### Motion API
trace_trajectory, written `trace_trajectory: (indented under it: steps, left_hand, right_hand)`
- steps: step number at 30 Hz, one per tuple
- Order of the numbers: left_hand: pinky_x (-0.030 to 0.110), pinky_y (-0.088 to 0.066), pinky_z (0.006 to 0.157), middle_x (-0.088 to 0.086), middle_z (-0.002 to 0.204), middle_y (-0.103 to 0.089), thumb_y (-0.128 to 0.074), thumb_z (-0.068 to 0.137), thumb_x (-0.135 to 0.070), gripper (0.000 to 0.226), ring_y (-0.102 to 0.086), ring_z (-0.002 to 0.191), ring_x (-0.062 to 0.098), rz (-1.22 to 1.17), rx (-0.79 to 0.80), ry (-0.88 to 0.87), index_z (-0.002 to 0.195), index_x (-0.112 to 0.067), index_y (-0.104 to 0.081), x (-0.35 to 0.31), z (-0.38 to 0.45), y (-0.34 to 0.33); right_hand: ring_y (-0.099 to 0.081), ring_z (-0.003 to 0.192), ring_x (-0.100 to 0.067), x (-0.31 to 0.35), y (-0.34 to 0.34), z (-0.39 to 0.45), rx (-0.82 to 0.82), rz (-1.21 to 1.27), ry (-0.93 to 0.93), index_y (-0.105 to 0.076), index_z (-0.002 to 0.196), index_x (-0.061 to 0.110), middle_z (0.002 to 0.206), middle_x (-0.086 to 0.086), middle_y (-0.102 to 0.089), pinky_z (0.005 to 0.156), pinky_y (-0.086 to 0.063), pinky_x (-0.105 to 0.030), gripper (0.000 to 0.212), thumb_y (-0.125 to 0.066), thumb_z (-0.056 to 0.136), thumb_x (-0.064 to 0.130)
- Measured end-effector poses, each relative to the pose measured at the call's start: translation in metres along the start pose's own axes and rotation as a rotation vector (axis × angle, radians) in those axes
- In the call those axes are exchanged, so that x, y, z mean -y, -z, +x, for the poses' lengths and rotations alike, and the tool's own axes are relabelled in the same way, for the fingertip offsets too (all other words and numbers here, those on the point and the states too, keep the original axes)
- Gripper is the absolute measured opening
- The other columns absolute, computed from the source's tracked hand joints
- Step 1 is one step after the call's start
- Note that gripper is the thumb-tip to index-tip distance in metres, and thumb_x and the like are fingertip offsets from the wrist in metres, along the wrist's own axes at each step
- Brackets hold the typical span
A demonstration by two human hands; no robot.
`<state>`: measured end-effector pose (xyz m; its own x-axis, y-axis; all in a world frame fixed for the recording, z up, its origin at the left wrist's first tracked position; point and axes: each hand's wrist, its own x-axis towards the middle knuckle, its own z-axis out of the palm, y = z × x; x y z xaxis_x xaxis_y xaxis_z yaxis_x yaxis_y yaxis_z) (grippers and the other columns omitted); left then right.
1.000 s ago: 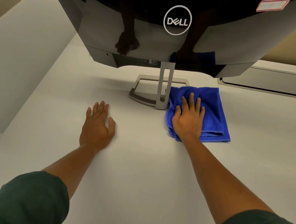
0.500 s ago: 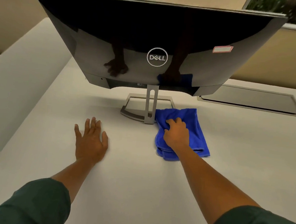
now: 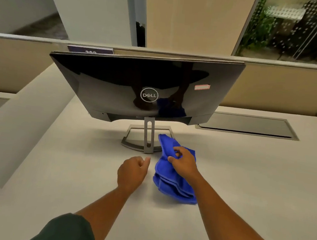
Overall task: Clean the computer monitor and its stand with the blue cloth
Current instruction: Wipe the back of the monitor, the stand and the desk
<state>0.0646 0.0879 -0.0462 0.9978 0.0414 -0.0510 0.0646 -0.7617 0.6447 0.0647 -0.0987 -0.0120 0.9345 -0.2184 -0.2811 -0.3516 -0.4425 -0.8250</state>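
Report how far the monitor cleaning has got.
Done: nothing visibly wiped yet. In hand: the right hand grips the bunched blue cloth, part lifted off the desk beside the stand; the left hand sits loosely curled nearby. Left: the monitor back and the stand, neither touched by the cloth.

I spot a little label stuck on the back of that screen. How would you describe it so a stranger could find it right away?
Start at the big dark monitor, seen from behind, on the pale desk. Find the round silver logo at its middle, then look right and slightly up. There sits a small whitish rectangular sticker with a red border, the only light patch on that glossy black panel.
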Motion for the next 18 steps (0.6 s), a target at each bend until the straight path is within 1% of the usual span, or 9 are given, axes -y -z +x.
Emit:
trace_trajectory:
  steps: [2, 4, 7, 10, 12, 13, 14, 16, 18]
  left_hand:
    - [0.036, -0.049, 0.060, -0.001, 0.060, -0.059, -0.042, 0.091, -0.064, 0.058, -0.056, 0.057, 0.017, -0.266, 0.131, 0.021, 0.063, -0.015, -0.056, -0.026, -0.001, -0.006]
    - [0.042, -0.056, 0.074, 0.003, 0.077, -0.070, -0.041, 0.090, -0.067, 0.056, -0.067, 0.074, 0.023, -0.568, 0.342, 0.124, 0.079, -0.018, -0.066, -0.056, -0.004, -0.006]
    - [0.038, -0.057, 0.086, 0.000, 0.095, -0.075, -0.041, 0.091, -0.065, 0.047, -0.071, 0.092, 0.021, -0.830, 0.543, 0.268, 0.100, -0.028, -0.068, -0.092, -0.011, -0.007]
    - [0.037, -0.056, 0.087, 0.001, 0.104, -0.072, -0.054, 0.088, -0.061, 0.041, -0.068, 0.098, 0.020, -0.780, 0.565, 0.290, 0.109, -0.027, -0.065, -0.107, -0.017, -0.015]
    - [0.040, -0.056, 0.089, 0.005, 0.111, -0.070, -0.056, 0.092, -0.049, 0.041, -0.068, 0.100, 0.022, -0.754, 0.577, 0.285, 0.120, -0.020, -0.061, -0.112, -0.018, -0.022]
    - [0.042, -0.055, 0.090, 0.006, 0.113, -0.069, -0.054, 0.095, -0.044, 0.039, -0.067, 0.100, 0.023, -0.750, 0.577, 0.282, 0.123, -0.017, -0.059, -0.115, -0.019, -0.023]
    - [0.044, -0.055, 0.092, 0.007, 0.114, -0.069, -0.052, 0.097, -0.041, 0.037, -0.067, 0.102, 0.024, -0.743, 0.570, 0.283, 0.125, -0.016, -0.057, -0.120, -0.021, -0.024]
    - [0.044, -0.054, 0.093, 0.007, 0.115, -0.067, -0.051, 0.098, -0.039, 0.036, -0.064, 0.104, 0.025, -0.753, 0.574, 0.291, 0.126, -0.017, -0.054, -0.131, -0.022, -0.028]
    - [0.039, -0.056, 0.085, 0.006, 0.112, -0.066, -0.050, 0.098, -0.038, 0.029, -0.064, 0.102, 0.023, -0.804, 0.604, 0.294, 0.120, -0.019, -0.054, -0.145, -0.024, -0.030]
  right_hand:
    - [-0.053, 0.097, -0.011, 0.002, 0.009, -0.005, 0.010, 0.046, 0.000, -0.054, 0.121, 0.022, 0.107, 0.007, -0.053, 0.077, -0.043, -0.018, 0.036, -0.068, 0.087, 0.021]
    - [-0.057, 0.100, -0.014, 0.004, 0.019, -0.011, 0.031, 0.092, -0.017, -0.056, 0.119, 0.022, 0.108, 0.005, -0.057, 0.082, -0.048, -0.023, 0.036, -0.070, 0.086, 0.024]
    - [-0.061, 0.099, -0.016, 0.007, 0.038, -0.018, 0.101, 0.125, -0.076, -0.060, 0.115, 0.021, 0.107, 0.003, -0.063, 0.084, -0.051, -0.028, 0.028, -0.067, 0.088, 0.028]
    - [-0.066, 0.086, -0.014, 0.009, 0.061, -0.028, 0.141, 0.165, -0.067, -0.067, 0.102, 0.020, 0.097, 0.000, -0.069, 0.078, -0.054, -0.027, 0.013, -0.057, 0.094, 0.024]
    - [-0.066, 0.087, -0.016, 0.004, 0.077, -0.031, 0.041, 0.209, -0.074, -0.068, 0.096, 0.019, 0.097, -0.002, -0.070, 0.075, -0.053, -0.026, 0.012, -0.057, 0.092, 0.022]
    - [-0.065, 0.094, -0.019, -0.001, 0.086, -0.032, -0.049, 0.204, -0.088, -0.067, 0.099, 0.019, 0.102, -0.002, -0.069, 0.078, -0.051, -0.028, 0.013, -0.058, 0.092, 0.023]
    - [-0.062, 0.102, -0.021, -0.008, 0.094, -0.031, -0.143, 0.187, -0.123, -0.065, 0.108, 0.018, 0.111, -0.002, -0.066, 0.085, -0.051, -0.031, 0.019, -0.059, 0.092, 0.027]
    - [-0.054, 0.118, -0.023, -0.022, 0.110, -0.034, -0.267, 0.204, -0.242, -0.052, 0.130, 0.016, 0.131, -0.004, -0.056, 0.097, -0.047, -0.036, 0.045, -0.061, 0.091, 0.037]
    - [-0.048, 0.126, -0.026, -0.037, 0.125, -0.040, -0.261, 0.282, -0.366, -0.041, 0.139, 0.014, 0.142, -0.005, -0.046, 0.099, -0.043, -0.039, 0.066, -0.063, 0.087, 0.049]
